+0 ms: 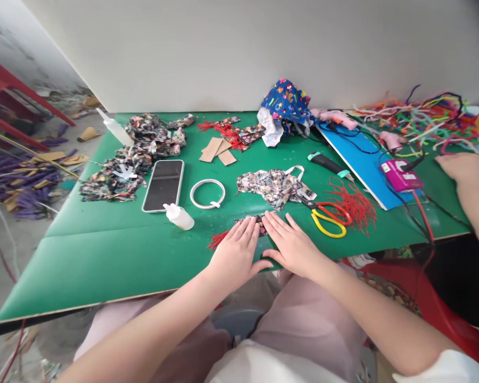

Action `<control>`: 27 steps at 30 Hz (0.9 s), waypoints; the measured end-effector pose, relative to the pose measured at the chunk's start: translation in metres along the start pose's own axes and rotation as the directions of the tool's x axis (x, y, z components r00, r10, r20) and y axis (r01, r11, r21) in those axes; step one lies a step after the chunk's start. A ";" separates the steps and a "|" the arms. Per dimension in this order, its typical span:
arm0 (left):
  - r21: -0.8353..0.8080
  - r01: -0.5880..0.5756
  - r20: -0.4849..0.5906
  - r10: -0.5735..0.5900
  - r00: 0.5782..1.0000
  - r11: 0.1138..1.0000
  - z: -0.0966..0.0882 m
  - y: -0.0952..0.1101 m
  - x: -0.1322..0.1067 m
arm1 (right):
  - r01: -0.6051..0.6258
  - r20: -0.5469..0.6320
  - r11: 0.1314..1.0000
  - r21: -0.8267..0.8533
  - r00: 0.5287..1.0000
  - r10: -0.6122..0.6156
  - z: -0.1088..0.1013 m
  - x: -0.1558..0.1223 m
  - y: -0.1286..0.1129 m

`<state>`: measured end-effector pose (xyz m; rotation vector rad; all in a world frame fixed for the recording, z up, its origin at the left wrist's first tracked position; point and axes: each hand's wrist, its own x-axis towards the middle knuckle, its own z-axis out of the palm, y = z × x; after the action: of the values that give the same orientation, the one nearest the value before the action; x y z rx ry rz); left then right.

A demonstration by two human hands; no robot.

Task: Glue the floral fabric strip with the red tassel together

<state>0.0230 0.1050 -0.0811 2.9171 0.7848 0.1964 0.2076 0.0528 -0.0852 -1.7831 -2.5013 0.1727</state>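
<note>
Both my hands lie flat, fingers stretched out, on a small strip of dark floral fabric [262,229] near the table's front edge. My left hand [237,247] covers its left part, where a red tassel [217,240] sticks out. Over the right part rests my right hand [289,239]. Most of the strip is hidden under them. Just beyond lies a crumpled piece of floral fabric [273,186]. Scissors [329,219] with red and yellow handles are to the right, beside a heap of red threads [353,205].
A white glue bottle [179,217], a phone [163,185] and a white ring [207,194] are at left. Behind lie cardboard pieces [217,150], fabric scraps [155,138] and a utility knife [329,165]. A magenta box [402,175] with cables and another person's arm [473,186] are at right.
</note>
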 end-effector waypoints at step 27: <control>-0.034 0.309 -0.190 -0.310 0.932 0.950 -0.012 -0.029 -0.028 | -0.061 -0.052 0.997 0.039 0.997 0.063 -0.005 0.003 -0.021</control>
<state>-0.0166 0.1167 -0.0758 2.7476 1.2583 0.4538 0.1872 0.0492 -0.0777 -1.8272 -2.3922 0.1721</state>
